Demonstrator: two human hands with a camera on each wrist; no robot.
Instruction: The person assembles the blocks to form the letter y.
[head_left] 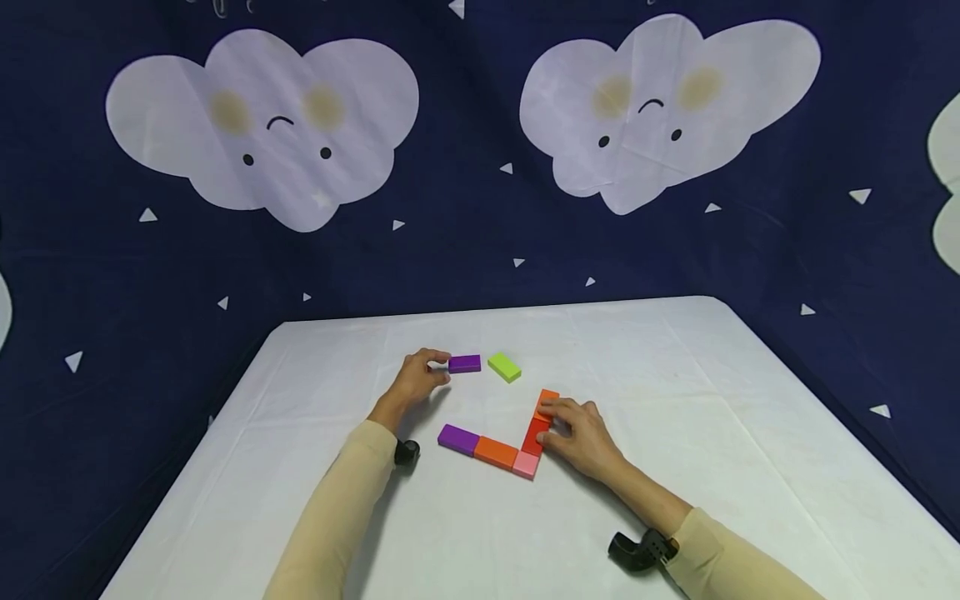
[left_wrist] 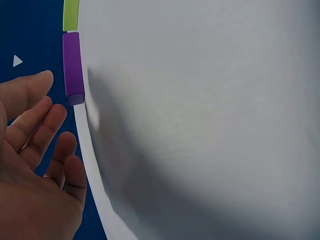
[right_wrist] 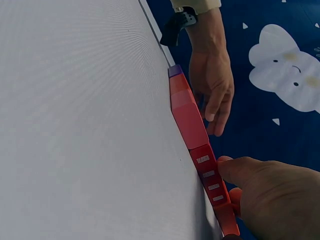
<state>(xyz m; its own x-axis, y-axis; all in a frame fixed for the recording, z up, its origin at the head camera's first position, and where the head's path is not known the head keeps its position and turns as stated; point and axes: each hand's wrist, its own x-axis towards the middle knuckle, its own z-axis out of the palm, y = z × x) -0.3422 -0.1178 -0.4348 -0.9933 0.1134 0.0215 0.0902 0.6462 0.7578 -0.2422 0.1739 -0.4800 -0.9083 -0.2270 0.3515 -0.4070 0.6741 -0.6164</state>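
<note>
My left hand [head_left: 416, 379] is beside the left end of a purple block [head_left: 465, 364], its fingers loosely bent. In the left wrist view a gap shows between the fingertips and that purple block [left_wrist: 74, 67]. My right hand [head_left: 588, 437] is at the upper arm of an angled row of blocks. Its fingers reach over the end orange block [head_left: 549, 394], and the thumb lies at the side of the red block [head_left: 531, 440]. Below the red one, a pink block [head_left: 526, 465] forms the corner. Another orange block [head_left: 497, 452] and a second purple block [head_left: 457, 439] continue leftward.
A lime green block [head_left: 505, 367] lies just right of the upper purple block. Everything lies on a white-covered table [head_left: 675, 358]. A dark blue cloth with clouds [head_left: 465, 258] hangs behind the table. Black wrist devices [head_left: 637, 552] sit near both sleeves.
</note>
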